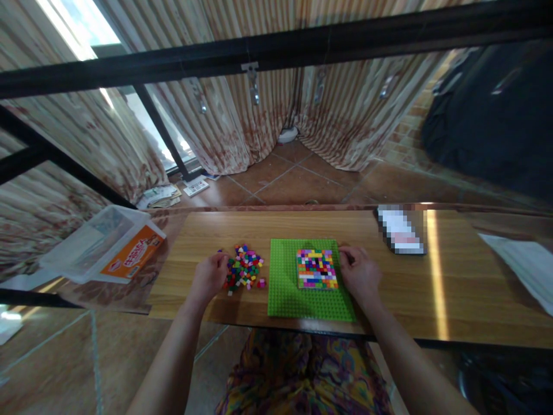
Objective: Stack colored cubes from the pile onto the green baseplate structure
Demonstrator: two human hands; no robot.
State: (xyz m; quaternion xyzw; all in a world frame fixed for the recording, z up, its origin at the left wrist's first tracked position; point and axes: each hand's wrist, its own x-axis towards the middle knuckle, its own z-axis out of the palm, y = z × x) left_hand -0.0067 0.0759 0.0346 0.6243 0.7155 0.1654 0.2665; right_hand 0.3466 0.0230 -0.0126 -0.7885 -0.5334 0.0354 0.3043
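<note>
1. Sitting just past the left end of the long wood-grain table (181, 253), a clear plastic box (82, 245) with an orange printed label (133, 253) is out of my working area.
2. My left hand (210, 275) is at the left edge of the loose heap, fingers curled in, thumb near the index finger. I can't tell whether a brick is pinched there.
3. Right of it lies the heap of tiny multicoloured plastic bricks (245, 268), a few strayed to its near side. A careless sweep of my wrist could scatter more, perhaps over the table's near edge.
4. Next comes the square green studded baseplate (283, 282), its near edge close to the table's. Tugging it towards me could tip it over that edge.
5. On its right half sits the tightly packed mosaic of multicoloured bricks (317, 269). A brick pushed down crooked could ride up on its neighbours.
6. My right hand (360, 272) is at the baseplate's right edge, fingers loosely bent; whether they grasp anything I can't tell. So close, my knuckles could knock the mosaic's right-hand bricks.
7. Farther right, on the far side, lies a dark-edged phone (400, 230), its screen blurred.
</note>
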